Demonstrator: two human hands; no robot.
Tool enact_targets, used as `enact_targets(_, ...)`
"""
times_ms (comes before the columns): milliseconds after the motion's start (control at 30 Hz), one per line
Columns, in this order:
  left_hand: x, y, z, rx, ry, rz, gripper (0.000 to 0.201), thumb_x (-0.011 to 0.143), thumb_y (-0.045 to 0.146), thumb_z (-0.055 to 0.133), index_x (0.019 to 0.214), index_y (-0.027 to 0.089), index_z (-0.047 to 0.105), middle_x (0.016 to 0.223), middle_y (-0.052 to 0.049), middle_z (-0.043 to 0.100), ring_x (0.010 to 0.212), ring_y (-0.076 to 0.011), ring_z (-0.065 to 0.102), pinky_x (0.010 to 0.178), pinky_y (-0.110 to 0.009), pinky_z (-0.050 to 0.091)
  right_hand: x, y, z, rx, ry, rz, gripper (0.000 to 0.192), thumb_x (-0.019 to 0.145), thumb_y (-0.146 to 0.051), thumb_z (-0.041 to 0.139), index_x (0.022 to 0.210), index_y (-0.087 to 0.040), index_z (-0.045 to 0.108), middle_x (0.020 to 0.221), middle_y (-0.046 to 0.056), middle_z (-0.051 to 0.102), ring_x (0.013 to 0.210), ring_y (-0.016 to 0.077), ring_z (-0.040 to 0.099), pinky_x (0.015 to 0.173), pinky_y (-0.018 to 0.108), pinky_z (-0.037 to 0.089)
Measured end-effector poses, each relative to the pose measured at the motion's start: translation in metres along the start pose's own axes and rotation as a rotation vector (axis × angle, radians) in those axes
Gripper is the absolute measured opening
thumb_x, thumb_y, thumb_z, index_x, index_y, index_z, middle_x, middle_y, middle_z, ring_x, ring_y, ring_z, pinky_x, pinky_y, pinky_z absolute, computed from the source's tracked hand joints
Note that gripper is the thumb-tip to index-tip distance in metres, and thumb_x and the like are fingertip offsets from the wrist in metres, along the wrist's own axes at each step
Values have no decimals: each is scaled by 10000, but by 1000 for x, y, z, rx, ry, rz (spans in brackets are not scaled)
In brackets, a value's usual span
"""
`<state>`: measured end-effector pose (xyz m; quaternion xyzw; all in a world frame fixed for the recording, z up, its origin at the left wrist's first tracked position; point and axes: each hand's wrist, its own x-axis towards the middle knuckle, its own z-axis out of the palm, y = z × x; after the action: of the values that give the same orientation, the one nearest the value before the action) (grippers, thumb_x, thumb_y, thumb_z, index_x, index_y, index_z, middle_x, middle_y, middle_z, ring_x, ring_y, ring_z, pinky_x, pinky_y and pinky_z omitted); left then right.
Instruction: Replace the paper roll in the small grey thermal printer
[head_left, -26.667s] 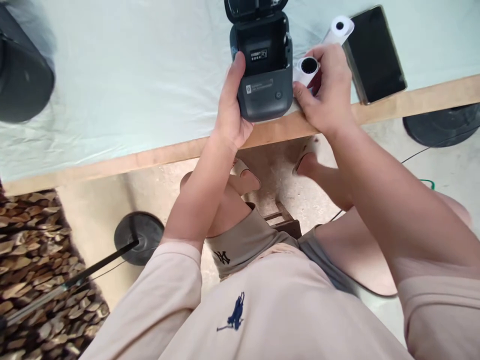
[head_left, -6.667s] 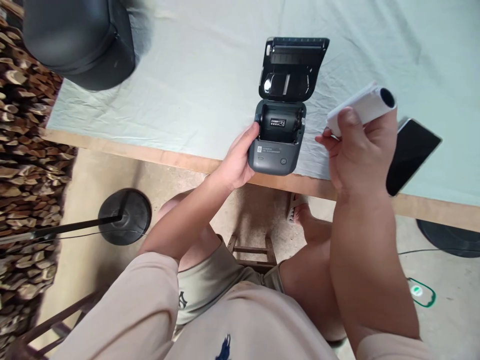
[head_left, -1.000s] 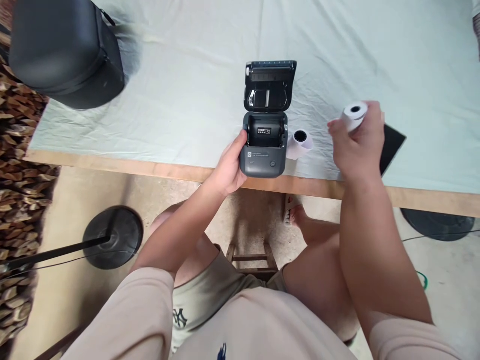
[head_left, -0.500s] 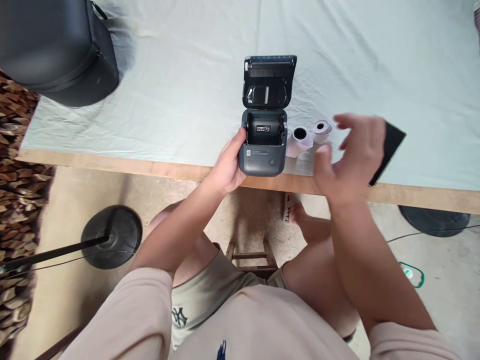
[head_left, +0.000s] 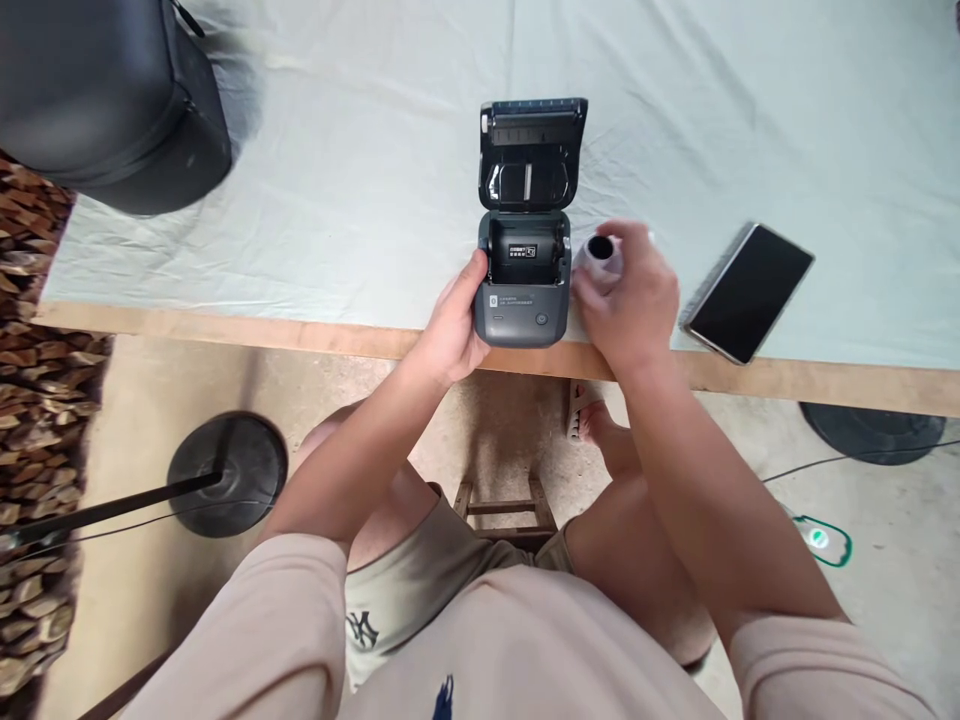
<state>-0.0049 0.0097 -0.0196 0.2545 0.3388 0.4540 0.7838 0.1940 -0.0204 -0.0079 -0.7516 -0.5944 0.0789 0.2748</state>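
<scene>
A dark grey label printer [head_left: 523, 315] stands at the table's near edge with its lid raised and its paper bay showing. My left hand [head_left: 456, 320] is wrapped round the printer's left side, thumb along the edge. Just right of the printer, my right hand [head_left: 634, 300] has its thumb and fingers closed round a white paper roll [head_left: 598, 268] with a black core. The hand is slightly blurred and hides most of a second roll, if it still stands behind the fingers.
A smartphone [head_left: 752, 293] with a dark screen lies to the right on the pale green cloth [head_left: 360, 180]. A black zipped case [head_left: 112, 100] stands at the far left. The wooden table edge [head_left: 300, 335] runs in front of me, with round black stand bases [head_left: 227, 475] below.
My right hand has moved left, from in front of the phone to the paper roll, and closed on it. The phone is uncovered now. My left hand still holds the printer.
</scene>
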Motion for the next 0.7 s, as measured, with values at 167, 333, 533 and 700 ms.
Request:
enact_targets(167,-2,2,5,-11,40,-39,513,1256,576,470,1460,259,818,1317,-54,938,1472,-302,845,1208,-409,734,16,16,-2,574,166,257,558,993,-230,454,1550,-244,494,1314,186,803,1075,306,814,861,444,644)
enact_targets(333,-2,1,9,-25,55,-36,443,1241,529,569,1503,249,790,1383,-54,923,1496,-329,833,1217,-444,737,15,5,-16,795,107,133,705,996,-225,362,1697,-265,420,1642,232,708,1422,339,781,899,486,665)
enact_targets(533,-5,-1,16,6,55,47,241,1227,367,632,1175,196,794,1275,-42,923,1529,-312,812,1241,-414,723,-2,-38,-29,137,-111,-266,522,1058,-293,550,1573,-340,621,1533,122,810,1369,341,798,1182,545,616)
enact_targets(700,-9,1,20,42,38,53,236,1231,302,618,1128,166,781,1280,-62,908,1559,-305,789,1283,-421,705,5,-48,-33,-126,-189,-295,356,1092,-248,544,1364,-309,766,1370,131,859,1364,405,785,1212,605,539)
